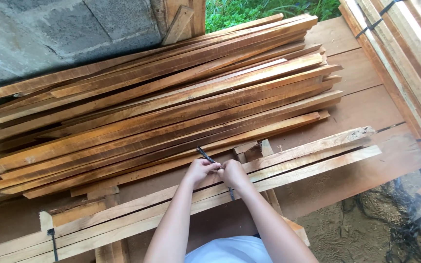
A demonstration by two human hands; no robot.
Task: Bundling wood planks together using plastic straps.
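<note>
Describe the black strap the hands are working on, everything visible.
The black strap is a thin, dark, flat band, plastic by its look. One end sticks up and leftward from the left hand; another piece hangs below the right hand. Both hands pinch it over the pale wooden slats. Whether it is knotted cannot be told.

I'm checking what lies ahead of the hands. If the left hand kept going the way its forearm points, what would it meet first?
Probably the black strap that the left hand is pinching, then the big stack of wooden slats just beyond. Depth is unclear, so the hand might pass above the strap.
</note>
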